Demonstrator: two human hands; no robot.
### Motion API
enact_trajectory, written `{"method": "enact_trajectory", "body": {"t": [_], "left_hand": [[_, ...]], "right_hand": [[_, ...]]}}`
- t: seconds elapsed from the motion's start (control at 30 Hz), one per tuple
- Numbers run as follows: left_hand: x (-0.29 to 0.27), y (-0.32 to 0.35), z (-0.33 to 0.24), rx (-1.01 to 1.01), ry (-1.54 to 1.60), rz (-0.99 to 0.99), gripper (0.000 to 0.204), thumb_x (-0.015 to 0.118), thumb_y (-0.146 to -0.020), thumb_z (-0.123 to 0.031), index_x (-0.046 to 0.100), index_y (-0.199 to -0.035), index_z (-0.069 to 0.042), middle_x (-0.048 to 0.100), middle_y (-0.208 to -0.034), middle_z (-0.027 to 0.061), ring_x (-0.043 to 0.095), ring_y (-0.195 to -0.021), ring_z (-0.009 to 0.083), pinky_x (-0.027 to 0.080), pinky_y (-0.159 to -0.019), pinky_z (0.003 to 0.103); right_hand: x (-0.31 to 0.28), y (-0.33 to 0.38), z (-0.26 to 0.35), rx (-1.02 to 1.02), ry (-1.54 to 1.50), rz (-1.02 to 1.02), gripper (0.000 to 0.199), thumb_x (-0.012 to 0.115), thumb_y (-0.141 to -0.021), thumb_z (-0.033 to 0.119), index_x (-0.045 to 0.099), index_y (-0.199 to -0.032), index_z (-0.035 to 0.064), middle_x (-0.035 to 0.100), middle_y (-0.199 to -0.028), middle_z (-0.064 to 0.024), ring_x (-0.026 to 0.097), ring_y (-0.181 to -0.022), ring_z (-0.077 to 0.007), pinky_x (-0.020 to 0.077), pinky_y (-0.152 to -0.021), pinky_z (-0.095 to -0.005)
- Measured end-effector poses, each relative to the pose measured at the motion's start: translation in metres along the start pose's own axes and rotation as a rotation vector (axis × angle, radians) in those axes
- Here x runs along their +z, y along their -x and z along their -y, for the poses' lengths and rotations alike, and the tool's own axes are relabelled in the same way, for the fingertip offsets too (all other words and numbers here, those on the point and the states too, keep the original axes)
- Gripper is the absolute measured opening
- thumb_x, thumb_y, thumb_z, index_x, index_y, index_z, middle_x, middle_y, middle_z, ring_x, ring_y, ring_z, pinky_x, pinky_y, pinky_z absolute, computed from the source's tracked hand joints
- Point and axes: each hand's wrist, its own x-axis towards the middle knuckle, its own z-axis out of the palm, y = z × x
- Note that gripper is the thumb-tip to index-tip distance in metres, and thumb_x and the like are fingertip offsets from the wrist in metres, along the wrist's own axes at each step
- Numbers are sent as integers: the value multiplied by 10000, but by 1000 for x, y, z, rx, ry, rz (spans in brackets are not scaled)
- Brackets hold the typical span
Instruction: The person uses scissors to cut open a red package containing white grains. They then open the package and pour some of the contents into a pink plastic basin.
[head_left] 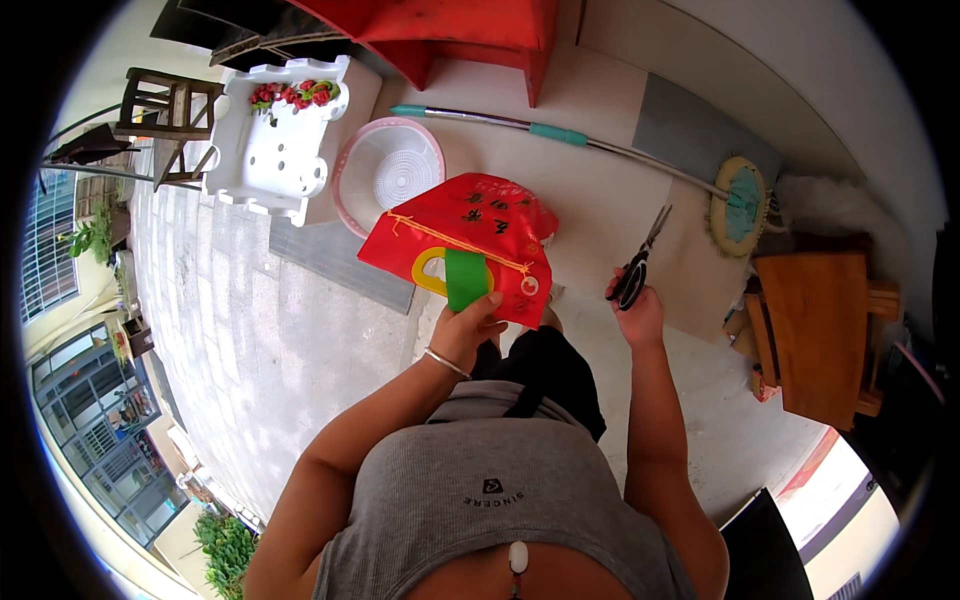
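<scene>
Shirt (420, 490): grey, nearest my camera, a white pendant (518, 557) hanging at its neckline.
Left hand (468, 328): I see it clamped on the near edge of the red bag (500, 225), thumb beside the green strip (466, 280).
Bag: held out in front of the body, strip across its yellow handle (428, 276).
Right hand (638, 315): wrapped around the black-gripped scissors (632, 283), blades pointing away, apart from the bag.
Beyond: I make out a pink-rimmed basket (358, 190), white crate (240, 130) and mop (560, 133).

On my feed, the floor (590, 190) carries a pink-rimmed basket (385, 123) beyond the left fingers (487, 304), a mop (560, 133) beyond the right fingers (649, 299).
</scene>
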Motion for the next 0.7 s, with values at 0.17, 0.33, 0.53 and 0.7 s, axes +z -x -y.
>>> {"method": "enact_trajectory", "body": {"t": [0.17, 0.33, 0.53, 0.7], "left_hand": [[14, -22, 3, 71, 221, 86, 372, 610, -864, 20, 504, -1214, -48, 603, -1159, 115, 613, -1074, 273, 516, -899, 439], [-2, -29, 5, 33, 251, 166, 375, 574, -871, 66, 491, -1226, -21, 594, -1171, 115, 606, -1086, 285, 513, -937, 453], [-9, -27, -1, -32, 251, 225, 366, 565, -882, 59, 490, -1233, -16, 590, -1186, 119, 609, -1083, 280, 511, -947, 443], [-18, -31, 2, -39, 294, 290, 369, 566, -909, -8, 481, -1265, -52, 567, -1241, 103, 559, -1164, 277, 456, -993, 465]], "right_hand": [[43, 39, 11, -63, 415, 240, 356, 705, -818, 295, 586, -1033, 37, 603, -879, -46, 571, -789, -187, 404, -683, -274], [104, 72, 31, -465, 1559, 228, 594, 823, -685, 449, 572, -1015, 23, 610, -839, -88, 579, -702, -198, 445, -706, -305], [127, 72, 43, -674, 2120, 233, 726, 798, -610, 578, 585, -1043, 35, 600, -973, -95, 592, -895, -273, 385, -787, -387], [144, 69, 47, -472, 2225, 265, 718, 780, -636, 586, 594, -1044, 24, 618, -973, -115, 597, -893, -295, 403, -803, -396]]}}
